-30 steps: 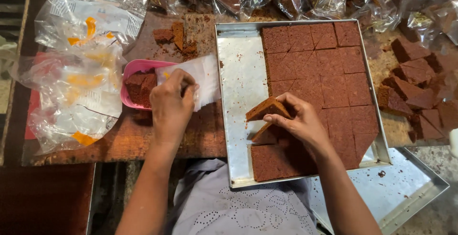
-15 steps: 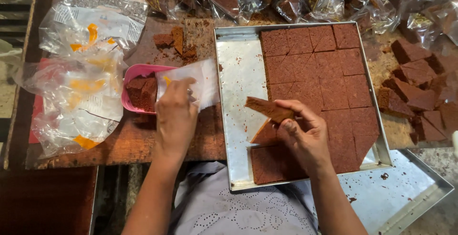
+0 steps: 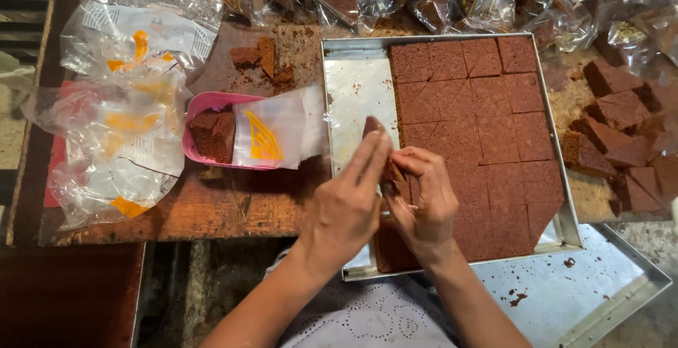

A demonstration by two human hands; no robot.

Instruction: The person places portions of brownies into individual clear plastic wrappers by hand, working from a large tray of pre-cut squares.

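While both hands' fingers [image 3: 371,157] meet, cake slice [image 3: 373,126] sits between them.

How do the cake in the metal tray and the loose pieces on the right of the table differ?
The cake in the metal tray lies flat, scored into a tight grid of touching squares and triangles; the loose pieces lie scattered and tilted in a heap, apart from one another. The tray cake sits on bare metal, the loose pieces on the wooden table. Both are the same dark brown crumbly cake.
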